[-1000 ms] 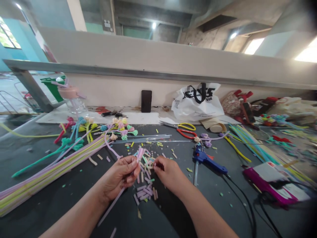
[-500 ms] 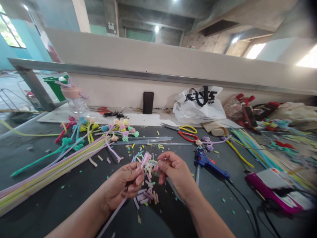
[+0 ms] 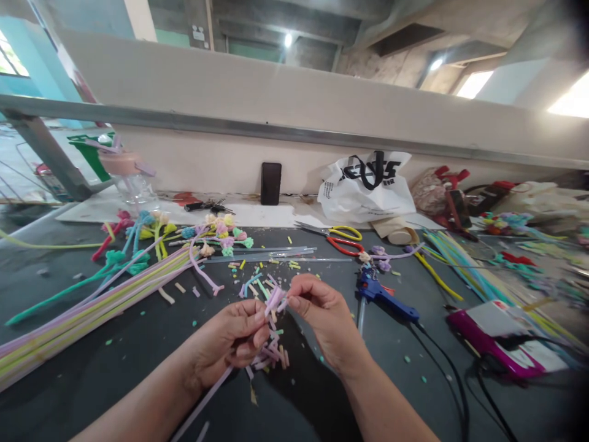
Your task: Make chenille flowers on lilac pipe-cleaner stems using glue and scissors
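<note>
My left hand (image 3: 232, 334) is closed on a long pale lilac pipe cleaner (image 3: 207, 396), which trails down toward the lower edge. From its fingertips a pink-lilac tuft (image 3: 275, 299) of short pieces sticks up. My right hand (image 3: 319, 313) is pinched at the right side of this tuft, on what looks like a short pale piece of pipe cleaner (image 3: 283, 303); the fingers partly hide it. Beneath both hands lies a pile of cut pipe cleaner pieces (image 3: 275, 353) in lilac, peach and green.
A blue glue gun (image 3: 389, 301), its cord running forward, lies right of my hands. Behind are scissors (image 3: 343, 239), glue sticks (image 3: 276, 253) and a phone (image 3: 270, 184). Pipe cleaner bundles (image 3: 115, 291) and finished flowers (image 3: 225, 233) lie left; a magenta device (image 3: 494, 344) is at right.
My right hand has moved left and up to the tuft, its fingers closing beside it. The left hand keeps its hold, and the view has shifted slightly.
</note>
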`<action>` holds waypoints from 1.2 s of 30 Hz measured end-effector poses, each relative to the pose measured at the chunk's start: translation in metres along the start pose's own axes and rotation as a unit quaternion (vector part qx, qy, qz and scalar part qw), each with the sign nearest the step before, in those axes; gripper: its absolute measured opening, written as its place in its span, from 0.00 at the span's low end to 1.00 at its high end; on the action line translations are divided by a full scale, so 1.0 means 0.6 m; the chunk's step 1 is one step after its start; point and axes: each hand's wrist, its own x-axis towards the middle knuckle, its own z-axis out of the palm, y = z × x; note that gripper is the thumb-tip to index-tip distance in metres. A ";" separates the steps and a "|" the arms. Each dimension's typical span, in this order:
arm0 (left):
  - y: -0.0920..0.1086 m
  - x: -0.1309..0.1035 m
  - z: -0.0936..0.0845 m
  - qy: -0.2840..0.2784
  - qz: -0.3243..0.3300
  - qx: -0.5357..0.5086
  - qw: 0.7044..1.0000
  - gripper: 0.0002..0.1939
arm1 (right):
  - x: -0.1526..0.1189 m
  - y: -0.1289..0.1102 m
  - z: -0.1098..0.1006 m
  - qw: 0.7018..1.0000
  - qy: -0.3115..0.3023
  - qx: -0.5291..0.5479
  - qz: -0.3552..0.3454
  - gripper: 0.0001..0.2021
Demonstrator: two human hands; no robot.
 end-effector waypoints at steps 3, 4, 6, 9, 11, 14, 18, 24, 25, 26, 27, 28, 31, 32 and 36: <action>0.000 0.001 -0.001 -0.001 -0.001 0.006 1.000 0.08 | 0.000 0.001 0.000 1.000 -0.008 -0.018 -0.018 0.03; -0.001 0.001 -0.001 -0.002 0.000 0.009 1.000 0.09 | 0.000 0.001 0.000 1.000 -0.011 -0.019 -0.021 0.03; -0.001 0.001 -0.002 -0.005 0.000 0.012 1.000 0.09 | 0.001 0.002 0.000 0.999 -0.015 -0.017 -0.023 0.04; -0.002 0.000 -0.003 -0.009 -0.003 0.018 1.000 0.09 | 0.002 0.004 0.002 1.000 -0.019 -0.013 -0.018 0.04; -0.002 -0.002 -0.003 -0.010 -0.003 0.022 1.000 0.08 | 0.002 0.006 0.003 1.000 -0.022 -0.011 -0.014 0.03; -0.001 -0.004 -0.004 -0.010 -0.007 0.029 0.999 0.07 | 0.001 0.006 0.003 1.000 -0.031 -0.005 0.004 0.02; -0.003 -0.003 -0.006 -0.013 -0.011 0.037 0.999 0.06 | 0.000 0.006 0.003 0.999 -0.031 -0.009 0.028 0.02; -0.002 -0.004 -0.005 -0.014 -0.009 0.042 0.999 0.09 | 0.000 0.006 0.008 0.999 -0.006 -0.028 0.019 0.04; -0.001 -0.004 -0.004 -0.013 -0.009 0.042 0.999 0.09 | 0.000 0.007 0.008 0.999 -0.004 -0.028 0.017 0.04; -0.001 -0.005 -0.003 -0.012 -0.010 0.041 0.999 0.10 | 0.000 0.008 0.009 0.999 -0.002 -0.030 0.016 0.04; 0.000 -0.004 -0.002 -0.011 -0.011 0.041 0.999 0.10 | 0.000 0.009 0.009 0.999 0.000 -0.032 0.016 0.05; 0.000 -0.004 -0.002 -0.010 -0.011 0.042 0.999 0.10 | 0.000 0.011 0.010 0.999 0.001 -0.033 0.017 0.05; 0.000 -0.004 -0.002 -0.005 -0.010 0.045 0.999 0.10 | -0.001 0.014 0.012 0.999 0.003 -0.029 0.026 0.05; 0.000 -0.004 -0.002 -0.006 -0.010 0.046 0.999 0.10 | -0.001 0.014 0.012 0.999 0.004 -0.027 0.029 0.05; -0.001 -0.006 -0.004 -0.010 -0.010 0.047 0.999 0.10 | -0.002 0.014 0.013 0.999 0.008 -0.021 0.046 0.06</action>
